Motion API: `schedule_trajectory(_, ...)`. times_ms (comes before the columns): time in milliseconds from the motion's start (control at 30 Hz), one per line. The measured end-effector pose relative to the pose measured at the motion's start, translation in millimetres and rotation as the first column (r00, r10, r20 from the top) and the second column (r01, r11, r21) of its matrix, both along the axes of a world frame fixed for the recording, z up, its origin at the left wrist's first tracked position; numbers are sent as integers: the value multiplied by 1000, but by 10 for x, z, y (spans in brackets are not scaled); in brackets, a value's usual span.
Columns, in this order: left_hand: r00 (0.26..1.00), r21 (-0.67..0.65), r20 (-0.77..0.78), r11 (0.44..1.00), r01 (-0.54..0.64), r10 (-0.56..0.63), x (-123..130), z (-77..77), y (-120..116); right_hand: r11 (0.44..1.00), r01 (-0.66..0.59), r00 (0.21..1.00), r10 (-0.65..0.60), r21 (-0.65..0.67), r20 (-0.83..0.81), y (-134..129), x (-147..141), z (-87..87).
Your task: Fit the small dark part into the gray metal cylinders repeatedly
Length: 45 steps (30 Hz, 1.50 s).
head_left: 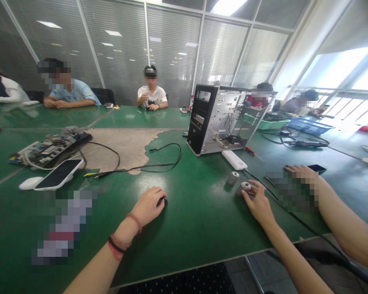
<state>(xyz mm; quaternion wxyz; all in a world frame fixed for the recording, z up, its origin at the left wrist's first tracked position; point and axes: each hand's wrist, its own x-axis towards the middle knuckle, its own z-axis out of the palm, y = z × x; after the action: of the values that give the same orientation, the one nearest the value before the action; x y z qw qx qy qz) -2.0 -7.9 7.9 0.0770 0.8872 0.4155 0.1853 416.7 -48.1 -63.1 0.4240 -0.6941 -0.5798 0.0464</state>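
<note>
My left hand (150, 204) rests on the green table (190, 228) with its fingers curled closed around a small black object (162, 200), which they mostly hide. Over to the right, my right hand (260, 201) has its thumb and fingers around a short silver metal cylinder (245, 187) with a ringed top, standing on the table. A second, similar cylinder (233, 178) stands upright just to its left, apart from my fingers. Behind the two lies a white power bank (234, 159) with a dark cable at its near end.
An open computer tower (199, 122) stands behind, a screwdriver (250, 151) beside it. Another person's hand (302, 171) lies at right. A white phone (59, 174), cluttered circuit parts (52, 151) and a black cable (168, 164) lie left. Baskets (311, 126) and seated people are farther back.
</note>
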Motion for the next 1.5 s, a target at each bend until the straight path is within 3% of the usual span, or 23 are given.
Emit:
schedule_trajectory(200, 1000, 21, 8, 1000, 2, -2, -6, -15, -7, 993, -118, 993, 118, -20, -12, 19, -137, 74)
schedule_trajectory(367, 1000, 11, 29, 1000, 3, -4, 0, -15, -15, 931, -364, 900, 362, 35, -242, 155, -712, 374)
schedule_trajectory(433, 999, 3, 50, 1000, 6, -6, -6, -8, -10, 858, -511, 751, 478, 60, -456, 252, -1067, 518)
schedule_trajectory(533, 996, -11, 84, 1000, 2, -1, -22, 6, 4, 708, -695, 421, 539, 122, -729, 398, -1607, 650)
schedule_trajectory(633, 993, -31, 120, 999, -12, 15, -33, 16, 14, 599, -790, 193, 445, 131, -875, 467, -2021, 630)
schedule_trajectory(733, 988, -59, 149, 998, -19, 27, -22, 17, 14, 583, -802, 63, 304, 133, -951, 427, -2228, 520)
schedule_trajectory(833, 986, -76, 164, 997, -11, 24, 11, 7, 0, 574, -807, -22, 210, 141, -977, 343, -2251, 441)
schedule_trajectory(1133, 982, -90, 188, 996, 10, 8, 69, -23, -17, 609, -784, -225, -104, 117, -969, 326, -2169, 397)
schedule_trajectory(1500, 983, -84, 181, 996, -3, 18, 65, -28, -3, 632, -767, -280, -173, 111, -944, 341, -2160, 343)
